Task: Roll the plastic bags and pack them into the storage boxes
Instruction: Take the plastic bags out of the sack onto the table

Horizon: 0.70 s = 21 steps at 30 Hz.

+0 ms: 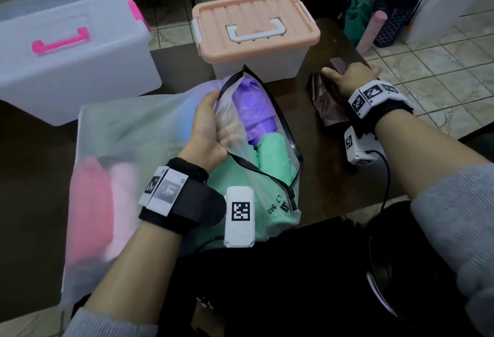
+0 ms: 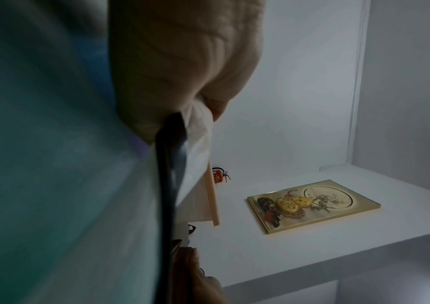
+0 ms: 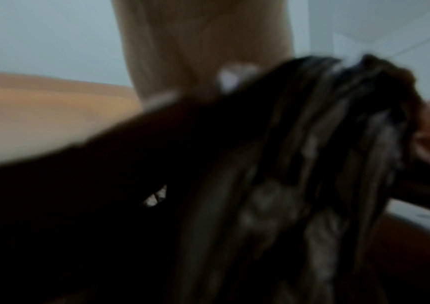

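A frosted zip pouch (image 1: 128, 133) lies on the dark table, its black zip mouth open. Inside it I see a purple bag (image 1: 251, 112), a green bag (image 1: 275, 155) and pink and red ones (image 1: 93, 203). My left hand (image 1: 213, 120) grips the pouch's open edge, thumb outside and fingers inside; the left wrist view shows the palm (image 2: 182, 61) on the black zip edge (image 2: 167, 185). To the right, my right hand (image 1: 350, 75) holds a crumpled dark brown plastic bag (image 1: 328, 107) on the table, blurred in the right wrist view (image 3: 312, 164).
A peach-lidded storage box (image 1: 254, 24) stands shut just behind the pouch. A clear box with a pink handle (image 1: 66, 51) stands shut at the back left. The table's right edge (image 1: 385, 88) is close to my right hand, with tiled floor beyond.
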{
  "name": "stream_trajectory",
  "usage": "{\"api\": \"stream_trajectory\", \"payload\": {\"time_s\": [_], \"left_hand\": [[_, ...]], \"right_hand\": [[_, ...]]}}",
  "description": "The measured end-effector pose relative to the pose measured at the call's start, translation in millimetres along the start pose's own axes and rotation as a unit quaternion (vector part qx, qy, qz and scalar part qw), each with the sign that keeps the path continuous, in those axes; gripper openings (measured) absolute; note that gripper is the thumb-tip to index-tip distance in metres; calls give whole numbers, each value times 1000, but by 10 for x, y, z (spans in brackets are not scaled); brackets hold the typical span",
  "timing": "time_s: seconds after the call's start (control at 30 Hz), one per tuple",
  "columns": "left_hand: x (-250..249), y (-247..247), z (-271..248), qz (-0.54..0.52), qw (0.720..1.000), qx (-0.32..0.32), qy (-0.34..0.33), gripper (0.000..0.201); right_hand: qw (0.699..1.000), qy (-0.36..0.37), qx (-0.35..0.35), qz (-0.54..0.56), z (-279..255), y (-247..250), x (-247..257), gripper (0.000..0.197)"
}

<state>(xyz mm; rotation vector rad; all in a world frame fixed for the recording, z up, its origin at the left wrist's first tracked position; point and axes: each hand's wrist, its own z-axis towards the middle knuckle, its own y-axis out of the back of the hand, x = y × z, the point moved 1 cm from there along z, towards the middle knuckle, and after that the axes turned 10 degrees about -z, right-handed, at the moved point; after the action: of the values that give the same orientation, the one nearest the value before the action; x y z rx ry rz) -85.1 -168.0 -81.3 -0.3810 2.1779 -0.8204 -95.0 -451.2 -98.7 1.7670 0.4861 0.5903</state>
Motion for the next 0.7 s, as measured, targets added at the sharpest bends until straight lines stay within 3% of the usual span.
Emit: {"api": "stream_trajectory", "payload": {"time_s": [0.1,0.17,0.23,0.3,0.4,0.5,0.63,0.7], "left_hand": [[-24,-17,-2,29,999,-7,-33,26],[-31,-10,25,54,997,-30,-36,22],[-47,2,46,78,996,-34,-26,16],[-84,16,58,101,994,-44,-21,16],[-158,46,70,150,985,-68,-43,15],[-170,45,30,182,977,-93,-65,21],[-171,76,-16,224,963,-115,-97,20],[-172,94,-28,223,962,-125,-98,19]], "right_hand": [[1000,-11,-12,9,-161,86,-9,89],[997,-4,-70,19,-316,206,25,70],[987,30,-157,29,-466,321,73,45],[977,105,-174,65,-674,402,185,35],[970,201,-32,132,-1080,294,442,32],[957,253,89,114,-1357,91,758,34],[954,263,140,40,-1427,22,992,13],[950,268,158,-12,-1447,26,1033,30]]}}
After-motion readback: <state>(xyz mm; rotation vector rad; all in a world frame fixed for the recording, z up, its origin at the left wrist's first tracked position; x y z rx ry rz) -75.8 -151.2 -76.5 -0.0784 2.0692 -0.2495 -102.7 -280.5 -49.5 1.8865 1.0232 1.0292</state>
